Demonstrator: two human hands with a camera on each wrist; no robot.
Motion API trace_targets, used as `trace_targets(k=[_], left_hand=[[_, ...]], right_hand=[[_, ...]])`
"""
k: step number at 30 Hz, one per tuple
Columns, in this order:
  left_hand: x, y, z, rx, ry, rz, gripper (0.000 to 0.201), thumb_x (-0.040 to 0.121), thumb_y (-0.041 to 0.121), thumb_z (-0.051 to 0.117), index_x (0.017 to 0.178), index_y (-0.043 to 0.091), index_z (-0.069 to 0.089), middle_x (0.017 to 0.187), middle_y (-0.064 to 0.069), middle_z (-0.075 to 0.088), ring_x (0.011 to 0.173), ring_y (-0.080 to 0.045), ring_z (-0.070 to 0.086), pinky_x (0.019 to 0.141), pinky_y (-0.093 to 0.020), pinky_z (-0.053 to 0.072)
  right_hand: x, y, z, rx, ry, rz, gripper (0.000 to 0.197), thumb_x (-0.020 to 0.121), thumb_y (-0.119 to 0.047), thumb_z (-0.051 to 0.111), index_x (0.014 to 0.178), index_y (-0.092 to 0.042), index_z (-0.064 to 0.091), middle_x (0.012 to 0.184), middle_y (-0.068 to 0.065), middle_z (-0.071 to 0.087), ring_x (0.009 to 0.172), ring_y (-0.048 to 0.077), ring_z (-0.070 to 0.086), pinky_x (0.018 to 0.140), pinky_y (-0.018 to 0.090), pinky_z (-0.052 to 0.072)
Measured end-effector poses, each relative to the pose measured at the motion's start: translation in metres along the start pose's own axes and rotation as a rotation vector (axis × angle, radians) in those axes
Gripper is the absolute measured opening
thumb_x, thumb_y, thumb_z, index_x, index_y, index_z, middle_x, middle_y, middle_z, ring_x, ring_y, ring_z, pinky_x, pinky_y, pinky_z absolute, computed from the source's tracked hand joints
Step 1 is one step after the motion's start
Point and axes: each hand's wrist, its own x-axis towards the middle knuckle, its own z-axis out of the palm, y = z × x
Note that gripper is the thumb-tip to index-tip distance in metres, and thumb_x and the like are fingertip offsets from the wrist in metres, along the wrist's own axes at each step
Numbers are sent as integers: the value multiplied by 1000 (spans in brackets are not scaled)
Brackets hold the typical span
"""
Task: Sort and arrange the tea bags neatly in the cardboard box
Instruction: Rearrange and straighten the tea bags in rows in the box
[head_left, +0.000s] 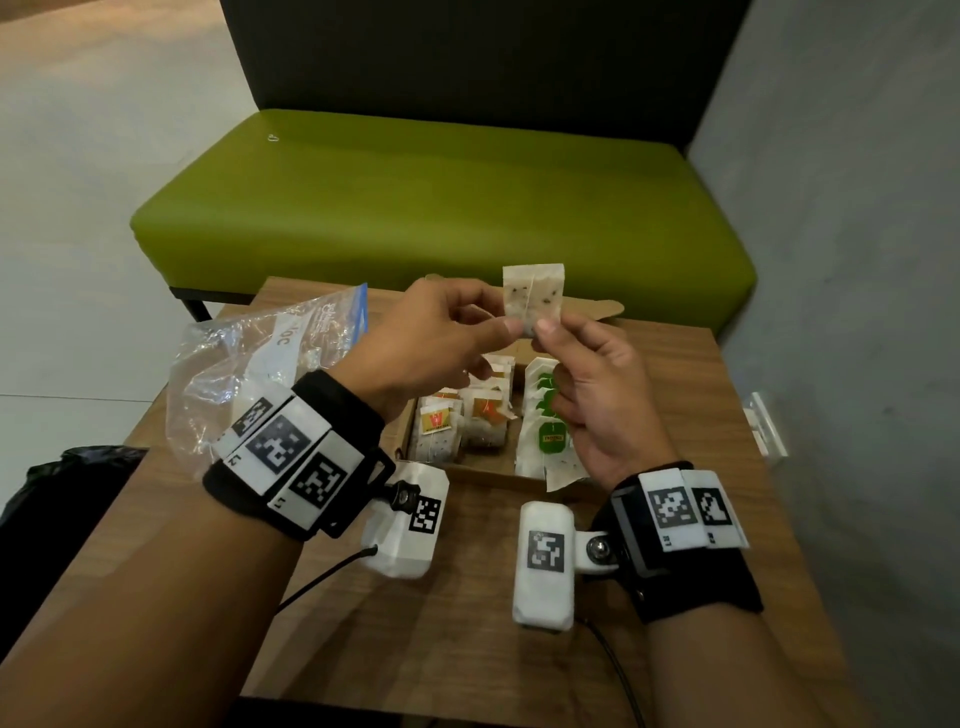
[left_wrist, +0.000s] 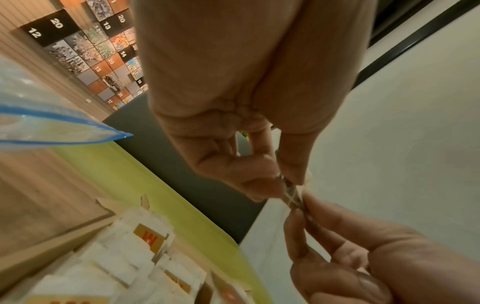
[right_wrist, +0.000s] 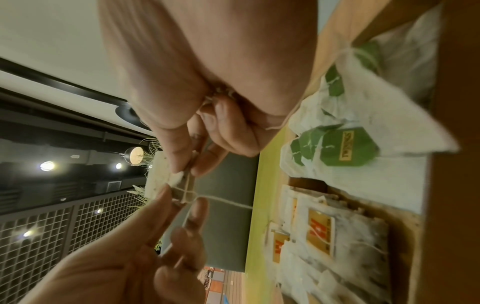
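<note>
Item held: white, rectangular paper tea bag, speckled with dark leaf, thin white string down its middle; upright above the box, pinched at its lower edge from both sides.

Left hand: thumb and forefinger pinching the bag's lower left corner; other fingers curled loosely.

Right hand: thumb and forefinger pinching the bag's lower right corner; remaining fingers folded toward the palm. String trailing from the pinch in the right wrist view.

Container: shallow, open brown cardboard box on a wood-grain table, just under the hands. Contents in rows: white paper tea bags with orange-yellow square tags at left and centre; white paper tea bags with green hexagonal tags at right, overlapped like shingles.

Adjacent: crinkled clear plastic zip bag with blue seal strip, left of the box on the table. Smooth green padded bench beyond the table.
</note>
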Motion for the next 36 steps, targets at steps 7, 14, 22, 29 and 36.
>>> trace_targets(k=[7,14,22,29,36], left_hand=[[5,-3,-2,70,194,154,14,90,27,70,79,20,73,72,4,65,58,1,52,54,-17,39],[7,-4,-9,133,242,193,28,96,33,60,80,15,73,76,-15,63,66,-16,51,61,-30,42],[5,-1,-14,53,184,223,30,101,29,53,91,9,72,78,-12,63,71,-9,54,62,-24,43],[5,-5,-20,83,-6,218,41,105,30,41,94,-5,60,80,-10,59,73,-16,52,67,-29,42],[2,-11,-21,171,-203,180,36,100,31,48,95,-1,62,76,-3,66,67,-15,67,62,-36,59]], right_hand=[[-3,-1,5,-8,-76,101,23,103,-18,54,122,-10,62,96,6,66,38,-2,53,36,7,34],[0,13,6,-339,-174,34,23,102,-12,56,112,2,71,91,1,70,50,-9,57,44,6,39],[0,16,4,-433,-218,29,24,103,-18,55,97,-4,72,88,-3,70,55,-10,57,44,6,39],[0,10,4,-344,-212,81,28,105,-21,50,87,-8,66,83,3,64,40,-3,51,40,9,38],[2,9,-1,-160,-268,244,21,101,-11,52,82,-14,60,69,0,50,38,2,23,35,15,14]])
